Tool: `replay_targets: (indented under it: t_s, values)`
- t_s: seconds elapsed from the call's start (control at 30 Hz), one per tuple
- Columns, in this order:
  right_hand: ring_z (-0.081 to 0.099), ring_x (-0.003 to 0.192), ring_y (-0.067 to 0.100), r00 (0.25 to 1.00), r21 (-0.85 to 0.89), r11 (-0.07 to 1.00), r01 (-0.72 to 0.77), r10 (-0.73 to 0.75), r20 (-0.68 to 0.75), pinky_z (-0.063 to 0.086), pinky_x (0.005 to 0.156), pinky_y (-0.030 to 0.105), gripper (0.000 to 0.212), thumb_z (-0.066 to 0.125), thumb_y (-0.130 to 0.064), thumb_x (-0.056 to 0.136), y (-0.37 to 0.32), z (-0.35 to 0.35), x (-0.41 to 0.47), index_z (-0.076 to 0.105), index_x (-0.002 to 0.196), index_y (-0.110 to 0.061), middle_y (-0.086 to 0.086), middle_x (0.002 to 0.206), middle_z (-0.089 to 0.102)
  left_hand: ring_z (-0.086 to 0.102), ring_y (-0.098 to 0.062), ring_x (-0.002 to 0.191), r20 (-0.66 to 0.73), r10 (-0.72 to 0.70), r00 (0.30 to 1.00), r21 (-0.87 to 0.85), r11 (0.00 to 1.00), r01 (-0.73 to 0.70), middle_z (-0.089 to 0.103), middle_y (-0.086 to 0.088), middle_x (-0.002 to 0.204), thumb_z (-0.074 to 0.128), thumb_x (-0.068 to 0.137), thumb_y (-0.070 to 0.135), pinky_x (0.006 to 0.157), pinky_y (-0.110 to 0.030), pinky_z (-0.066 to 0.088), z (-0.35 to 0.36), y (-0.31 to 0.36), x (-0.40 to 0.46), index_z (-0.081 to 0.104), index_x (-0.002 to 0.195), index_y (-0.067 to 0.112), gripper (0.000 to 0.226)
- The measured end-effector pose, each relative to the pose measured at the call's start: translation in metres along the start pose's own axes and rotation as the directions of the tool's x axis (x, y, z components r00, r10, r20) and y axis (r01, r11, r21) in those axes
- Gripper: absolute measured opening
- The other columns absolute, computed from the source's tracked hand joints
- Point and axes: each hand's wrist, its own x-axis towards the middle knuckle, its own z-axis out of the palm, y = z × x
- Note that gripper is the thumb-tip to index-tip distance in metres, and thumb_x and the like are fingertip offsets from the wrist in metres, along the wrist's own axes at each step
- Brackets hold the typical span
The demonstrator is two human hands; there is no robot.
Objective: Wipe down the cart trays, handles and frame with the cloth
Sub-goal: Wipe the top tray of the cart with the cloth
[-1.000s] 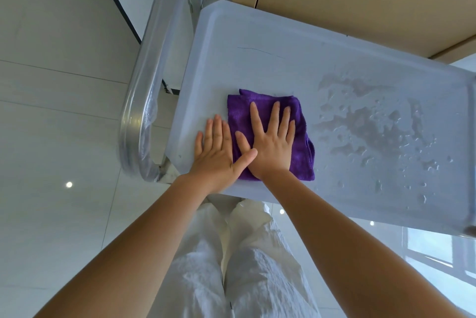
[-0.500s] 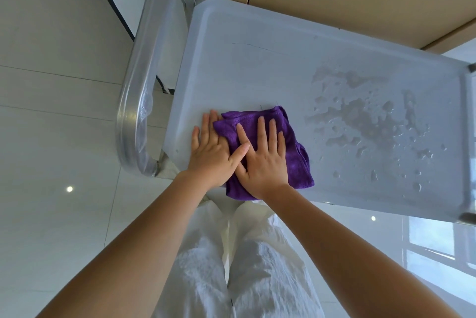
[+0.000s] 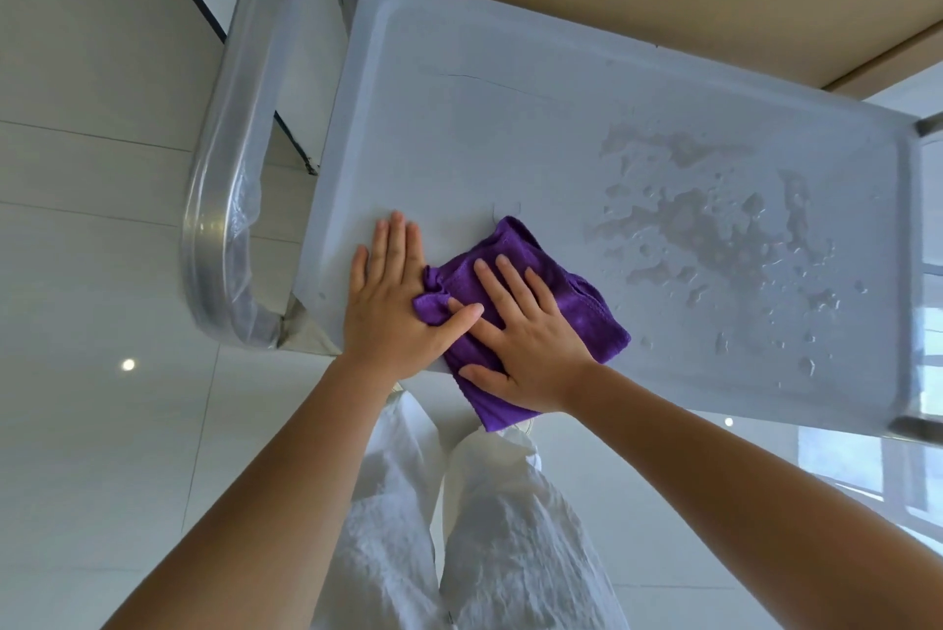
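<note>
Over the last second the purple cloth (image 3: 515, 292) slid to the tray's (image 3: 510, 129) near edge, now overhanging it. Both hands, left hand (image 3: 393, 308) and right hand (image 3: 530, 338), lie flat together, pressing it; the water (image 3: 714, 231) toward the right edge remains unwiped.

Bare forearms (image 3: 286, 486), crinkled white trousers (image 3: 510, 542)

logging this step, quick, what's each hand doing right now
Left hand: open, flat on the tray, thumb on the purple cloth.
Right hand: open, pressing the cloth.

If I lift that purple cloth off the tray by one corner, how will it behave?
Probably floppy: the cloth is bunched in folds under the right hand, and its near edge droops over the tray rim. It looks light. It may be damp and cling a little, given the water beside it.
</note>
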Motion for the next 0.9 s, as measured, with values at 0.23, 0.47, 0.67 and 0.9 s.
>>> replay_targets:
  t_s: [0.23,0.47,0.67,0.9]
  values:
    - [0.011,0.142,0.033,0.98,0.004,0.981,0.193,-0.193,0.049,0.006,0.115,0.046,0.065,0.027,-0.061,0.09,0.029,0.005,-0.016,0.022,0.147,-0.03,0.013,0.155,0.02,-0.005,-0.02,0.144,-0.031,0.029,0.999,0.029,0.999,-0.028,0.0,-0.011,0.157,0.025,0.069,0.081,0.113,-0.033,-0.009,0.002,0.001,-0.001,0.005,0.149,0.006,0.111]
    - [0.009,0.142,0.03,0.912,0.009,0.917,0.399,-0.398,0.103,0.0,0.114,0.043,0.062,0.028,-0.059,0.091,0.064,0.002,-0.031,0.022,0.146,-0.032,0.007,0.155,0.019,-0.004,-0.019,0.143,-0.071,0.024,0.997,0.078,0.997,-0.018,0.003,-0.013,0.156,0.017,0.079,0.072,0.113,-0.034,-0.006,0.006,0.0,-0.001,0.006,0.148,0.004,0.098]
    - [0.014,0.141,0.03,0.831,0.015,0.835,0.549,-0.548,0.097,0.001,0.115,0.042,0.061,0.033,-0.056,0.09,0.096,0.001,-0.04,0.024,0.146,-0.031,0.006,0.153,0.025,0.003,-0.024,0.144,-0.096,0.016,0.995,0.096,0.995,-0.007,0.008,-0.014,0.156,0.019,0.082,0.067,0.113,-0.033,-0.005,0.012,0.003,-0.001,0.01,0.148,0.002,0.093]
    - [0.037,0.131,0.033,0.941,0.222,0.964,0.147,-0.067,-0.333,0.024,0.105,0.063,0.042,0.054,-0.036,0.085,0.052,-0.008,-0.063,0.066,0.118,-0.013,0.012,0.134,0.054,0.013,-0.036,0.142,-0.152,-0.06,0.987,0.014,0.998,0.063,0.02,-0.021,0.152,0.021,0.085,0.049,0.113,-0.047,0.005,0.017,0.017,0.001,0.027,0.143,-0.004,0.079]
